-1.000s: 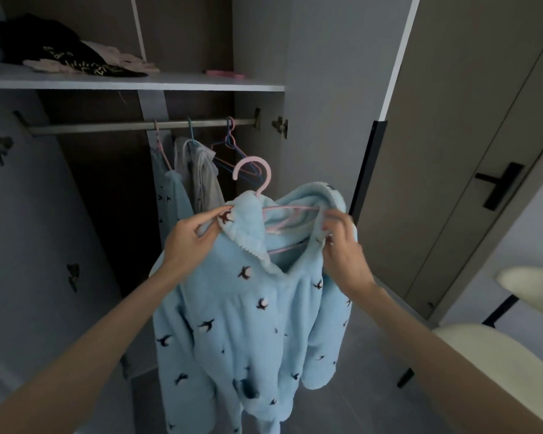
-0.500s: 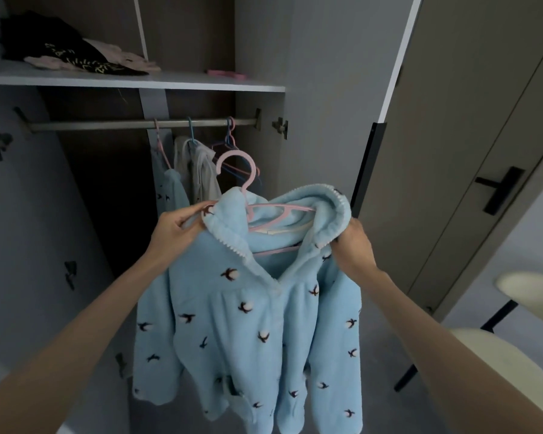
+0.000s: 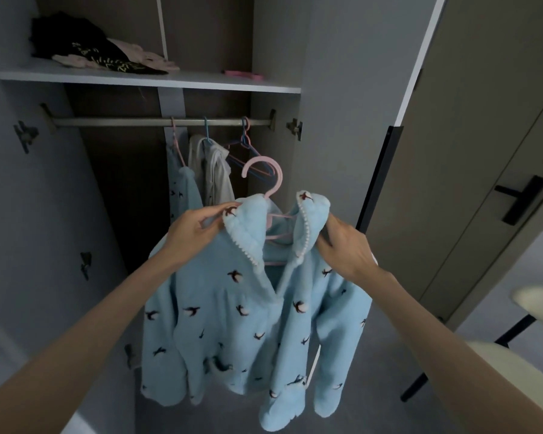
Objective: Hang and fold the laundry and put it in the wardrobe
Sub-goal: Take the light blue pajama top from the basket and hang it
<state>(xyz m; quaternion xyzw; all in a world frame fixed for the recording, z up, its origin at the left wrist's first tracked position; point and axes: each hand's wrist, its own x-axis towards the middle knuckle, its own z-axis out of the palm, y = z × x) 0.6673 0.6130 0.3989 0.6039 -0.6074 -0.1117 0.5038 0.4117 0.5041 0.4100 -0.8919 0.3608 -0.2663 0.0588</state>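
Collar of blue fleece jacket (image 3: 248, 324): left grip (image 3: 198, 230) pinches one edge, right grip (image 3: 345, 249) holds the other. Inside it, pink hanger (image 3: 261, 159), hook upright between both grips. Above them, wardrobe rail (image 3: 123, 122).

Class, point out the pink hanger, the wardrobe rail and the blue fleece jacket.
pink hanger (image 3: 261, 159): head view, on its hook's curve.
wardrobe rail (image 3: 123, 122): head view, on its bare left stretch.
blue fleece jacket (image 3: 232, 324): head view, on its front panel.
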